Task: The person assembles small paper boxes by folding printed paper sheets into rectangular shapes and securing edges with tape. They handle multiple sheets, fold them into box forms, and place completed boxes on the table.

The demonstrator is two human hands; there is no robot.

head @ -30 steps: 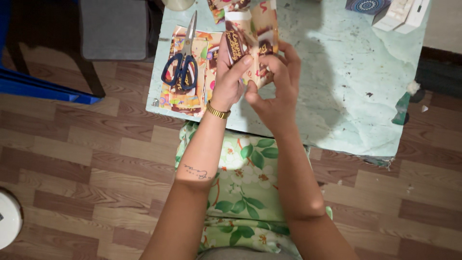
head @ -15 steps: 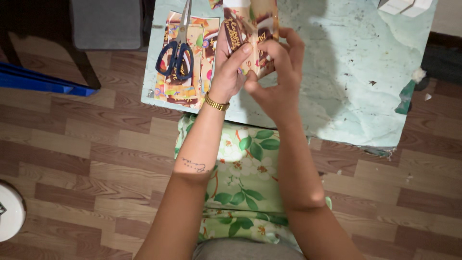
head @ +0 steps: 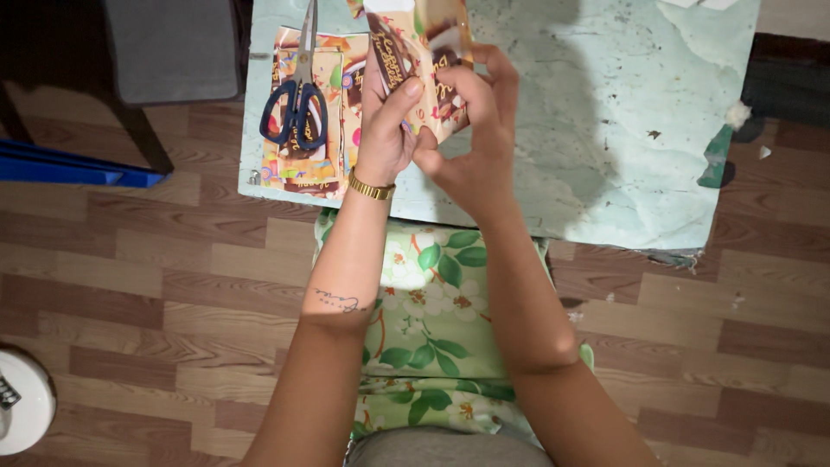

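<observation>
Printed paper packet [head: 421,65] sits at the top centre of the frame, pinched between my left hand [head: 387,130] and right hand [head: 474,138] above the pale table [head: 605,130]; scissors [head: 298,99] lie upper left.

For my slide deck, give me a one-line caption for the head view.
Both hands, left and right, hold a printed wrapper over a pale green table, scissors alongside.

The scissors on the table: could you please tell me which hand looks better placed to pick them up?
Left, probably. The scissors lie on printed sheets just beside the left hand, on its outer side. The right hand would have to cross over. Both hands now hold the printed packet.
</observation>
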